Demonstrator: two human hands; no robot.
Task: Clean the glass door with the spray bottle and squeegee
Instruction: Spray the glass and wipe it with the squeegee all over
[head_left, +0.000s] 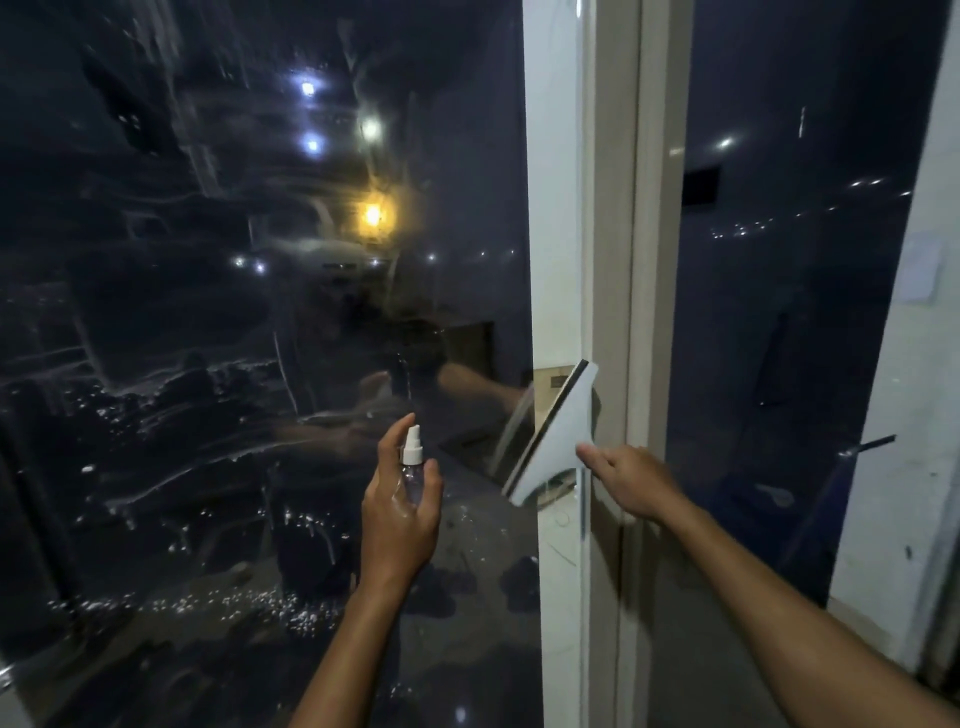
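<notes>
The glass door (218, 322) fills the left of the head view, dark, with streaks and water drops on its lower half. My left hand (400, 514) grips a small clear spray bottle (412, 470) with a white nozzle, held upright close to the glass. My right hand (631, 486) holds a white squeegee (558, 434) by its handle. The squeegee's dark blade edge lies tilted against the glass at the door's right edge, beside the white frame (556, 208).
A beige door post (639, 260) stands right of the frame. Past it is a second dark glass pane (779, 312), and a white wall (914, 415) at far right. Night lights and reflections show in the glass.
</notes>
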